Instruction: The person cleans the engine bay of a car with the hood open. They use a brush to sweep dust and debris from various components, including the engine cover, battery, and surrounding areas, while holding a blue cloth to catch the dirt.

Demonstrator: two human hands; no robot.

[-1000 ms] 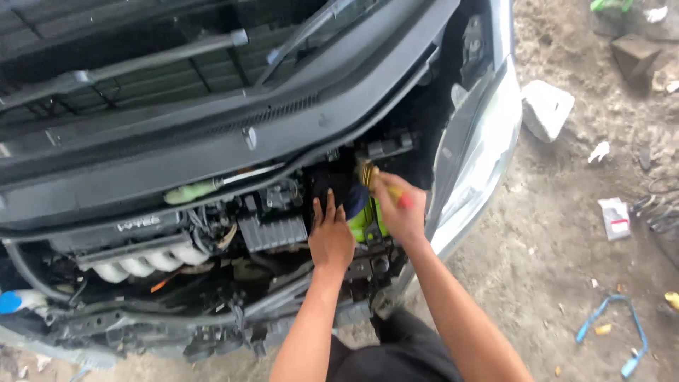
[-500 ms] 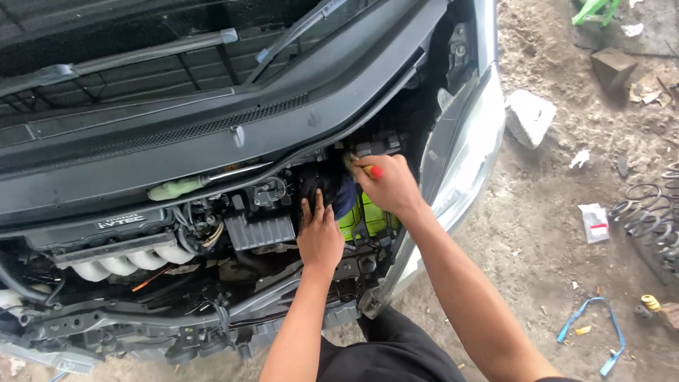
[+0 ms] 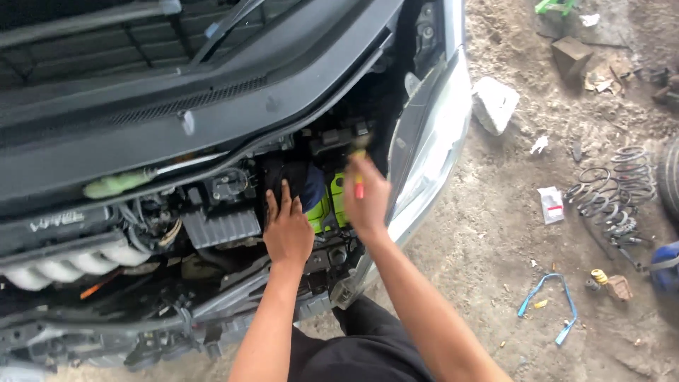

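Screwdriver gripped in right hand, over green battery; dirt ground.

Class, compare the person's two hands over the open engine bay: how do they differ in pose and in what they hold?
The left hand lies flat, fingers spread, on the dark engine parts; the right hand is curled into a grip. The left hand holds nothing; the right hand holds a red-handled tool. The left hand looks sharp; the right hand looks blurred. Both reach toward the green battery.

Coil springs, blue strap, perhaps stone block.
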